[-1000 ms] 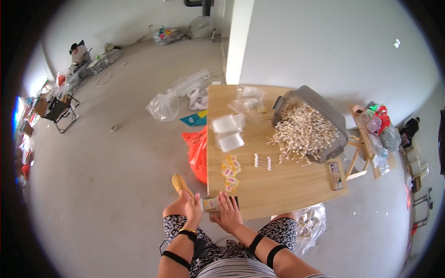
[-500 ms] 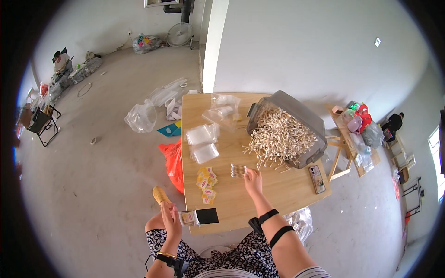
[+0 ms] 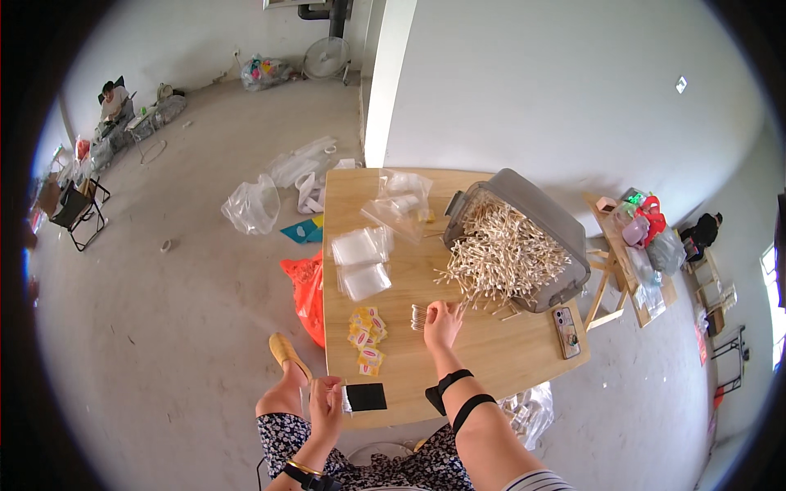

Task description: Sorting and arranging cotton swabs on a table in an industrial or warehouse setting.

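Note:
A fan of cotton swabs point(image 3: 418, 317) sticks out to the left of my right hand point(image 3: 443, 324), whose fingers are closed on them above the tabletop. Just behind that hand, a heap of loose cotton swabs point(image 3: 508, 254) spills from a tipped grey plastic tub point(image 3: 571, 225). My left hand point(image 3: 326, 403) is closed in a pinch at the table's near left edge. What it grips is mostly hidden by the fingers. Beside it lies a black flat pad point(image 3: 367, 397) with a pale strip at its left end. Small yellow-and-white cards point(image 3: 367, 335) lie scattered farther back.
Stacked clear bags point(image 3: 362, 262) and more plastic packaging point(image 3: 401, 196) lie on the wooden table point(image 3: 409, 372). A phone point(image 3: 566, 332) rests at the right edge. A red bag point(image 3: 304, 290) hangs by the left side. Two people sit farther off, one on each side.
My left hand has shifted right, toward the black pad, and its fingers have curled closed; the swab-filled packet seen beside it is now mostly hidden. My right hand still holds swabs.

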Demonstrator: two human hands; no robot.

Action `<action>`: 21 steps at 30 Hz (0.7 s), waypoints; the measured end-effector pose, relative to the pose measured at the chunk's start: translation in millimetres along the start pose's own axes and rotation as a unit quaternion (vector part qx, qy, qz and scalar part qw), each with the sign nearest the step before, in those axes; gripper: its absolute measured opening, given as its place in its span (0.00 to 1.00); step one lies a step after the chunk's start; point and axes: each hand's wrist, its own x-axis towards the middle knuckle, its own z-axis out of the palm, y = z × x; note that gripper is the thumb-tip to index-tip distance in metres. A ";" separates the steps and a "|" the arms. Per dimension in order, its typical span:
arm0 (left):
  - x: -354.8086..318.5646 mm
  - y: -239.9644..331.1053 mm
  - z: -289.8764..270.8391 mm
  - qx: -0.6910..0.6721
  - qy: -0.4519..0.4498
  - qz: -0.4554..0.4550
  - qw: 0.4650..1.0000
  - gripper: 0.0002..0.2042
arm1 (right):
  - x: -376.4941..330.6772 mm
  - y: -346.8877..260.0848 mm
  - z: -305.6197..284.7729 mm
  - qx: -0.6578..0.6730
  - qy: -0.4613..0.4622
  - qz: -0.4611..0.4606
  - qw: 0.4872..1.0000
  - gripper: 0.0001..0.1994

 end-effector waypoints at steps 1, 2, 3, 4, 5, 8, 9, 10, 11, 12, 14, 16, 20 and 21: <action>-0.1 2.3 2.6 -0.011 -0.002 0.010 1.000 0.09 | -3.0 -2.0 -1.1 -0.011 0.015 -0.015 1.000 0.04; -0.5 4.7 5.3 -0.012 -0.002 0.008 1.000 0.09 | -8.0 -3.8 -2.5 -0.012 0.014 -0.015 1.000 0.04; -0.4 7.1 8.6 0.011 -0.014 0.027 0.999 0.08 | -14.5 -2.9 -2.9 -0.006 0.009 -0.033 0.999 0.04; -0.4 9.8 12.2 0.034 -0.026 0.046 0.998 0.07 | -20.8 -1.3 -4.5 0.000 0.005 -0.051 0.999 0.04; -0.3 11.6 17.7 0.033 -0.027 0.045 0.998 0.07 | -26.4 0.9 -6.9 -0.001 0.004 -0.051 0.999 0.04; -0.9 21.7 31.1 0.089 -0.074 0.128 0.985 0.10 | -48.9 5.7 -13.7 0.021 -0.013 -0.097 0.995 0.03; -1.3 27.0 36.8 0.089 -0.075 0.128 0.985 0.10 | -57.1 5.9 -19.8 0.026 -0.027 -0.112 0.993 0.02; -2.0 30.3 43.2 0.132 -0.107 0.147 0.974 0.13 | -65.9 4.9 -24.9 0.031 -0.042 -0.128 0.990 0.01; -3.5 31.7 49.1 0.174 -0.139 0.166 0.961 0.16 | -75.5 3.8 -30.3 0.032 -0.043 -0.127 0.990 0.01; -5.2 30.5 53.8 0.177 -0.139 0.165 0.960 0.16 | -85.9 -0.4 -37.6 0.042 -0.058 -0.136 0.988 0.01; -3.7 23.7 68.7 0.277 -0.172 0.255 0.910 0.26 | -103.8 3.3 -42.4 0.037 -0.082 -0.140 0.986 0.02; -4.8 15.4 81.1 0.371 -0.199 0.267 0.867 0.31 | -120.2 3.8 -47.1 0.035 -0.081 -0.138 0.986 0.02; -4.1 -8.5 95.2 0.520 -0.226 0.279 0.775 0.39 | -124.3 2.0 -51.0 0.049 -0.083 -0.131 0.987 0.03; -4.6 -7.8 95.4 0.514 -0.228 0.277 0.780 0.39 | -121.9 4.4 -52.1 0.065 -0.093 -0.128 0.985 0.02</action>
